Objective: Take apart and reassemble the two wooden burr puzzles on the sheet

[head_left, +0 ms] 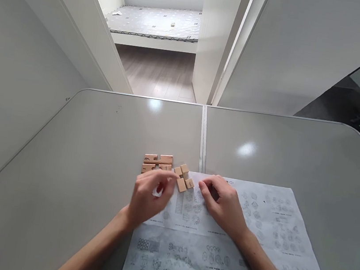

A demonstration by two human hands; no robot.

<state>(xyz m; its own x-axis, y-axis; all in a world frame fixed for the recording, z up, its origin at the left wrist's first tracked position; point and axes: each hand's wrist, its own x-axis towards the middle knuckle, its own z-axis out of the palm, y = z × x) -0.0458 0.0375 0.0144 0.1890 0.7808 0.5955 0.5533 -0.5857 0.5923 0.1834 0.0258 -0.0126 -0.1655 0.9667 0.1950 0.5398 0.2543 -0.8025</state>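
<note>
A small cluster of light wooden cube-like blocks point(182, 184) lies at the top edge of the printed sheet, between my two hands. My left hand point(150, 194) hovers on its left, index finger stretched so that its tip meets or overlaps the cluster's left side; the thumb stays apart below. On the other side, my right hand point(224, 204) rests over the sheet, thumb and index tips close together in a pinch with nothing visible in them, a short gap from the blocks. Behind my left hand are notched wooden bars point(163, 160), the nearer one partly hidden by that hand.
The large printed sheet point(185, 238), covered in small diagrams, has torn spots near the front. Beneath it is a grey table point(95, 163) with a metal seam point(203, 138). Past the far edge stand an open doorway and a bed point(155, 26).
</note>
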